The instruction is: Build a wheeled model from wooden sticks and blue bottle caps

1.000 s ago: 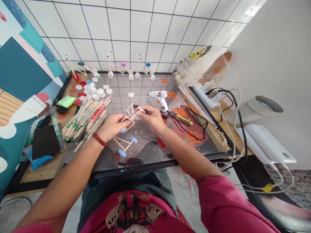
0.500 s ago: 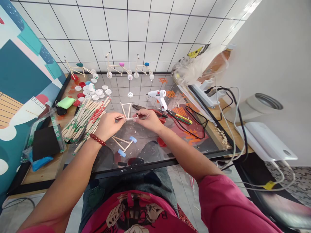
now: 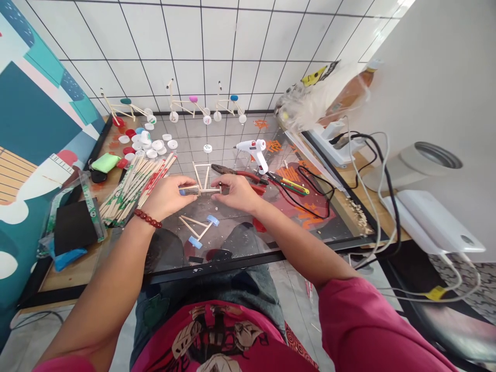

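Between my hands is a small frame of wooden sticks [image 3: 204, 169], with a crossbar and slanted pieces. My left hand [image 3: 167, 197], with a red bead bracelet at the wrist, has thumb and forefinger at the frame's left end, where a bit of blue shows. My right hand [image 3: 236, 192] pinches the right end of the same frame, near a dark-tipped short piece. Just below them, a triangular stick piece with light blue caps [image 3: 199, 231] lies on the table. Pliers [image 3: 236, 172] with red handles lie just beyond my right hand.
A white glue gun [image 3: 253, 151] stands behind the pliers, beside a yellow-green cutter [image 3: 290, 186] and black cord. To the left are a pile of wooden chopsticks [image 3: 129, 194] and bottle caps [image 3: 155, 147]. Three stick bicycles [image 3: 189, 109] line the wall. A power strip [image 3: 337, 147] sits right.
My left hand has shifted slightly left and its thumb and forefinger have spread, so the blue bit now shows between them. My right hand still grips its end.
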`<act>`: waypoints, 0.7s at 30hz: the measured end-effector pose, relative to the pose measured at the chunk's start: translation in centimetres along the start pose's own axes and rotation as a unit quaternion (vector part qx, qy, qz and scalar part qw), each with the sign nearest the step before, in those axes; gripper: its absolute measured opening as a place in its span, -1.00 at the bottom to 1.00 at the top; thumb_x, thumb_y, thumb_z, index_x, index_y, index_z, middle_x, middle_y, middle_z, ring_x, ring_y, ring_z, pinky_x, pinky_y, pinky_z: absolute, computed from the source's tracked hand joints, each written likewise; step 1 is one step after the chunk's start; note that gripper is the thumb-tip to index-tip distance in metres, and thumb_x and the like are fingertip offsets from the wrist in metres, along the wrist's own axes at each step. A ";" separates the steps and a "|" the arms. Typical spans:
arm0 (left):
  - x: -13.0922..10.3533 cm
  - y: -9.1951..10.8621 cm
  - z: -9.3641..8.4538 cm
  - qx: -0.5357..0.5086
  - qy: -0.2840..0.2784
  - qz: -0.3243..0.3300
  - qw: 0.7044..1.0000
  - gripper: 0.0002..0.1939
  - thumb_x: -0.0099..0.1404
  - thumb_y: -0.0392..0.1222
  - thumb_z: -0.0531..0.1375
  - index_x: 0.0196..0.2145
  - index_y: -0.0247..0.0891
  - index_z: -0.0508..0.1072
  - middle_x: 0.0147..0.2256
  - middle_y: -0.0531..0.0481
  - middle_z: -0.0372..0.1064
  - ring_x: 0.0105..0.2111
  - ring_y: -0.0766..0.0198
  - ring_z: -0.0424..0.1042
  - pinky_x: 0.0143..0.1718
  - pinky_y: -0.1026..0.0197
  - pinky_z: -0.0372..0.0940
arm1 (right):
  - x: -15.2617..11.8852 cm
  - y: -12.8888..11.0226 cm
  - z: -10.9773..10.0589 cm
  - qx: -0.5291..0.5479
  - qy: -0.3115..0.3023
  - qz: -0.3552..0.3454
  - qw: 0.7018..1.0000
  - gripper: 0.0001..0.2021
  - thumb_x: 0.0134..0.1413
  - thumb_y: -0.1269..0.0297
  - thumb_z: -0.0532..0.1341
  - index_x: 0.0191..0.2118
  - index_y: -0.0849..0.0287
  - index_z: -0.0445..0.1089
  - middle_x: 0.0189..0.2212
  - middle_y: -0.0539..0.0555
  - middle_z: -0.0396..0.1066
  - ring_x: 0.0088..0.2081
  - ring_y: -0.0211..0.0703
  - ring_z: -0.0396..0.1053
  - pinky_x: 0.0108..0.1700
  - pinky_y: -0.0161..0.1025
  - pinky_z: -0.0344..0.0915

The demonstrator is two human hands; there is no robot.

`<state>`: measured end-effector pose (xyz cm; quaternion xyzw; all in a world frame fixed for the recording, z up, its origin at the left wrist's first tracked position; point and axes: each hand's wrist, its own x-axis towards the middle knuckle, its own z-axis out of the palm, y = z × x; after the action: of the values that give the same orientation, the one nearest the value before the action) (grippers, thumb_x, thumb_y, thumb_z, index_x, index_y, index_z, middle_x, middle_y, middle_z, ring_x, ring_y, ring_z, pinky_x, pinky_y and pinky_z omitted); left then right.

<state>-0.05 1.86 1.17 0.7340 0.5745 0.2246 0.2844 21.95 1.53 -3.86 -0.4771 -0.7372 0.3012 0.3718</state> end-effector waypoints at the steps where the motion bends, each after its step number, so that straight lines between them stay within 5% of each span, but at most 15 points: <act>1: 0.0 -0.1 -0.1 0.004 -0.005 -0.005 1.000 -0.65 -0.02 -0.19 0.40 -0.20 -0.19 0.65 -0.14 -0.11 0.62 -0.07 -0.07 0.55 0.01 0.07 0.37 | 0.0 0.0 0.0 0.005 0.003 0.005 1.000 -0.72 -0.16 0.37 0.42 -0.21 0.20 0.59 -0.40 0.00 0.49 -0.38 -0.23 0.35 -0.26 -0.27 0.25; 7: 0.4 -1.5 -0.5 -0.006 -0.033 -0.004 0.999 -0.47 -0.05 -0.07 0.45 -0.07 -0.20 0.62 -0.03 -0.16 0.58 0.00 -0.10 0.52 0.04 0.04 0.34 | -0.1 -0.4 -0.8 0.060 0.014 0.000 0.998 -0.42 -0.19 0.29 0.45 0.06 0.21 0.46 -0.29 0.03 0.46 -0.26 -0.17 0.38 -0.11 -0.19 0.33; 11: 0.4 -1.8 -0.6 -0.033 -0.010 0.007 0.999 -0.32 -0.04 0.15 0.45 0.00 -0.22 0.58 0.01 -0.20 0.55 0.01 -0.08 0.50 0.00 0.06 0.36 | -0.1 -0.7 -1.6 0.135 0.072 -0.044 0.987 -0.48 -0.02 0.11 0.40 0.07 0.18 0.43 -0.17 0.10 0.45 -0.14 -0.12 0.39 0.00 -0.15 0.33; 15: 0.5 -1.2 -0.2 -0.108 0.114 0.028 0.987 -0.47 0.15 0.19 0.34 -0.08 -0.27 0.60 -0.08 -0.18 0.57 -0.09 0.02 0.53 -0.06 0.09 0.40 | 0.0 -0.6 -2.3 0.181 0.157 -0.051 0.970 -0.61 0.23 -0.03 0.21 0.02 0.12 0.42 -0.21 0.07 0.42 -0.19 -0.16 0.35 -0.07 -0.17 0.32; 21: 1.0 -1.3 0.3 -0.168 0.305 0.113 0.931 -0.63 0.30 0.11 0.25 -0.18 -0.27 0.59 -0.21 -0.09 0.59 -0.22 0.20 0.56 -0.16 0.19 0.43 | 0.5 0.9 -2.3 0.177 0.252 -0.068 0.949 -0.70 0.13 0.11 0.31 -0.06 0.08 0.36 -0.39 -0.07 0.19 -0.35 -0.25 0.20 -0.26 -0.27 0.26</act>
<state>-0.55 2.98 0.06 0.6319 0.5005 0.5615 0.1868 24.12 2.57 -3.19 -0.4132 -0.5850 0.2708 0.6432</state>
